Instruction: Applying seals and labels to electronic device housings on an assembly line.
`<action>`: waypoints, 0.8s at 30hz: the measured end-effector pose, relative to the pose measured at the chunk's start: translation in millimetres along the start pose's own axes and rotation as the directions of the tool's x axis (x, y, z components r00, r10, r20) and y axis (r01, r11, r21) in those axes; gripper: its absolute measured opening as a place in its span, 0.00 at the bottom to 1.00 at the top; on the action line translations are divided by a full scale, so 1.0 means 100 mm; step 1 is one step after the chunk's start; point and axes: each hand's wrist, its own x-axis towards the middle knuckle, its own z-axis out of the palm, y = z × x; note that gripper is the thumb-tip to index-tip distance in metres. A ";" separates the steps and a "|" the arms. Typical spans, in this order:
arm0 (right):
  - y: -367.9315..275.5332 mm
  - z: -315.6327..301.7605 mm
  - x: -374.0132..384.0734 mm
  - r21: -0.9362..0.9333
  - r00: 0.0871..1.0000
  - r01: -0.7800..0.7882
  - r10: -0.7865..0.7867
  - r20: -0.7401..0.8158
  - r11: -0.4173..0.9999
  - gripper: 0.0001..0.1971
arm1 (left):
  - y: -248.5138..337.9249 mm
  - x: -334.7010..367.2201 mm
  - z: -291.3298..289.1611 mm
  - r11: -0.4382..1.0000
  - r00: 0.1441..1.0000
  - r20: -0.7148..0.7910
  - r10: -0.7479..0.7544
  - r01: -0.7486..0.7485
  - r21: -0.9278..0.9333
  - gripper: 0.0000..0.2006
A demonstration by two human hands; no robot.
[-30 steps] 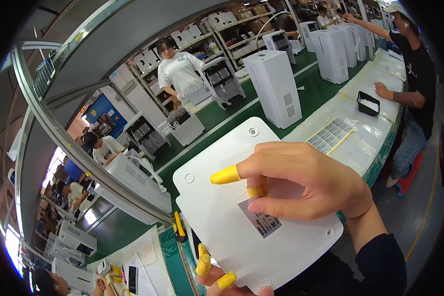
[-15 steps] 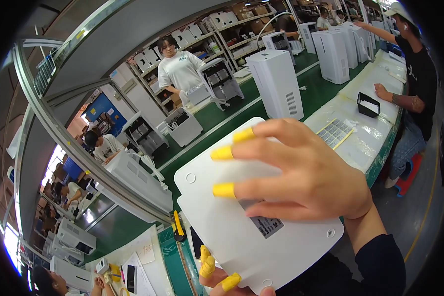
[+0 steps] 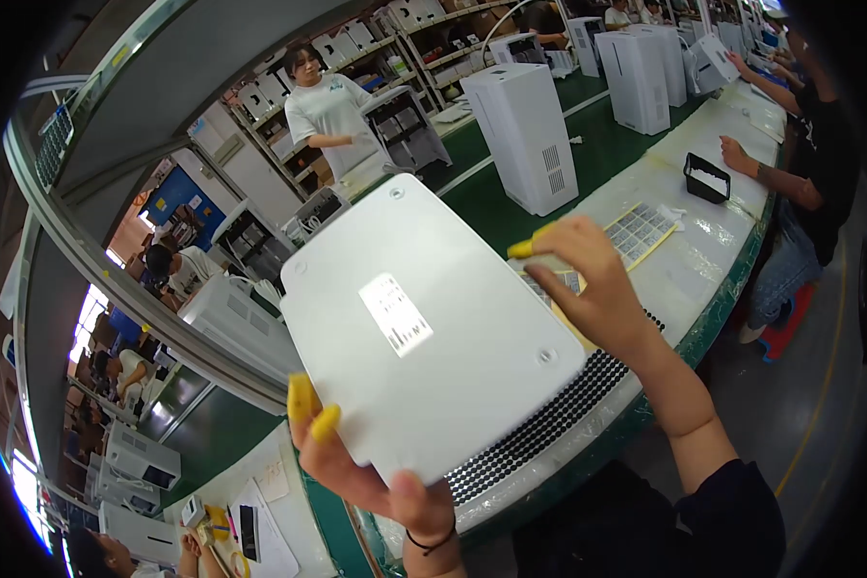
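A white plastic panel with rounded corners and a silvery printed label near its middle is held up tilted. My left hand grips its lower left edge, thumb on the face and yellow finger covers on the fingertips. Off the panel's right edge is my right hand, also with yellow finger covers. Its thumb and fingers are apart, and I see nothing between them. Part of a label sheet shows behind that hand. Below the panel lies a sheet of black round dots, partly hidden.
A yellow-edged label sheet and a black bin lie along the bench to the right. Tall white appliance housings stand on the green line. Metal frame posts rise at left. Several co-workers are around.
My right hand has come off the panel's face and moved right, past its edge, uncovering the label. The panel has shifted left and up with my left hand.
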 end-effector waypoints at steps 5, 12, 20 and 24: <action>0.32 0.37 -1.01 -0.018 0.889 -0.154 0.146 0.434 0.988 0.04 | -0.28 0.41 0.06 0.985 0.989 0.048 -0.140 0.144 -0.100 0.33; 0.43 0.58 -1.87 -0.080 0.715 0.097 -0.013 0.699 0.992 0.06 | -0.35 0.53 0.18 0.966 0.974 0.043 -0.224 0.228 -0.124 0.31; 0.40 0.56 -1.87 -0.055 0.745 0.115 -0.050 0.665 0.992 0.07 | -0.39 0.61 0.18 0.985 0.985 0.063 -0.158 0.162 -0.060 0.33; 0.44 0.55 -1.86 -0.041 0.754 0.113 -0.059 0.655 0.993 0.06 | -0.36 0.55 0.20 0.974 0.983 0.071 -0.170 0.179 -0.141 0.34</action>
